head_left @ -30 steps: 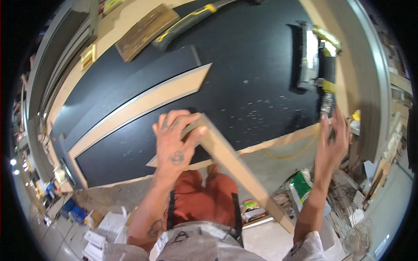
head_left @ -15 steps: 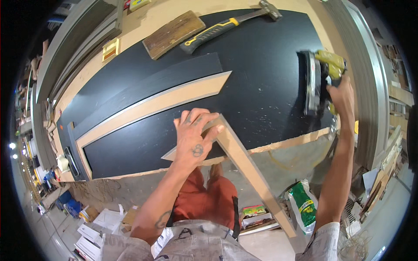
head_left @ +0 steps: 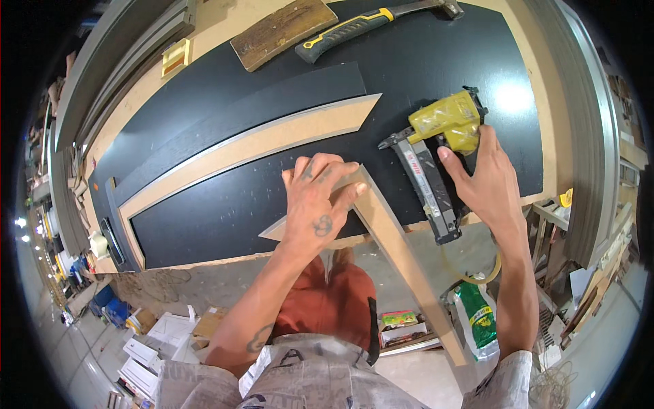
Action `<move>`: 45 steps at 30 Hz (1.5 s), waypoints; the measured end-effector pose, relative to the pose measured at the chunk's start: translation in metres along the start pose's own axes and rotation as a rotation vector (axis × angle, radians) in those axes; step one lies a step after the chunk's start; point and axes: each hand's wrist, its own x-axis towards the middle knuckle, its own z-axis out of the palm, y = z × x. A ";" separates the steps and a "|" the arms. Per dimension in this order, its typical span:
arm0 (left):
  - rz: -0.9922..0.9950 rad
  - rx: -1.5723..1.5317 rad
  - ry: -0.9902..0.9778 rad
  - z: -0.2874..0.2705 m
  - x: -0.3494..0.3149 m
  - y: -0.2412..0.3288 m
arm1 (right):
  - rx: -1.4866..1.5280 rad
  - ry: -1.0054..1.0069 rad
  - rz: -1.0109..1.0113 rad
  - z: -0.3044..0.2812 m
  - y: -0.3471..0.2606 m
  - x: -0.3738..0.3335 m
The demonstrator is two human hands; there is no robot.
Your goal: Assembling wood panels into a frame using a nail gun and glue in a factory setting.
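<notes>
My left hand (head_left: 317, 198) is closed around the mitred corner where two pale wooden strips with grey edges meet, at the front of the black board (head_left: 225, 225). The longer strip (head_left: 409, 269) slants off the board edge toward my right side. Beneath my hand, the pointed end of the other strip (head_left: 271, 230) shows; the rest is mostly covered. My right hand (head_left: 489, 178) grips a yellow nail gun (head_left: 446, 123), its nose pointing left toward the corner but apart from it. The gun's long dark magazine (head_left: 426, 187) runs down toward the board's front edge.
A joined pair of similar strips (head_left: 252, 151) lies on the board. Behind it are a wooden block (head_left: 283, 33) and a hammer (head_left: 351, 33) with a yellow-black handle. Grey panels stack at left (head_left: 122, 75) and right (head_left: 579, 129). A yellowish hose (head_left: 487, 278) hangs below the gun.
My right hand has brought the nail gun leftward from the board's right edge, turning its nose toward the corner. My left hand keeps its hold on the strips.
</notes>
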 end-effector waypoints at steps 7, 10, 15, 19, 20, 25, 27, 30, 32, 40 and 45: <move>0.016 -0.035 0.005 0.001 0.002 0.001 | -0.041 -0.079 -0.076 0.001 -0.005 -0.003; 0.016 0.019 0.014 0.001 0.000 -0.002 | -0.058 -0.110 -0.059 0.003 -0.011 -0.002; 0.027 -0.012 0.021 0.003 0.001 -0.002 | -0.063 -0.116 -0.063 0.002 -0.014 -0.001; 0.040 0.001 0.024 0.003 0.000 -0.004 | -0.090 -0.106 -0.084 0.003 -0.013 0.000; 0.037 0.001 0.024 0.003 0.000 -0.004 | -0.082 -0.100 -0.090 0.003 -0.014 0.000; 0.045 0.008 0.021 0.000 -0.001 -0.005 | -0.034 -0.113 -0.081 0.005 -0.015 0.003; 0.048 0.004 0.024 0.001 -0.001 -0.005 | -0.062 -0.068 -0.114 0.008 -0.011 0.004; 0.061 -0.012 0.026 0.006 0.001 -0.003 | -0.133 -0.043 0.047 -0.010 0.020 0.020; 0.073 -0.049 0.045 0.007 0.002 0.000 | -0.372 0.300 -0.168 -0.034 0.045 0.032; 0.081 -0.088 0.055 -0.002 -0.004 -0.008 | 0.370 -0.513 0.201 0.033 -0.003 -0.155; 0.200 -0.118 0.443 -0.085 -0.065 0.063 | 0.845 -0.160 0.450 -0.010 -0.061 -0.170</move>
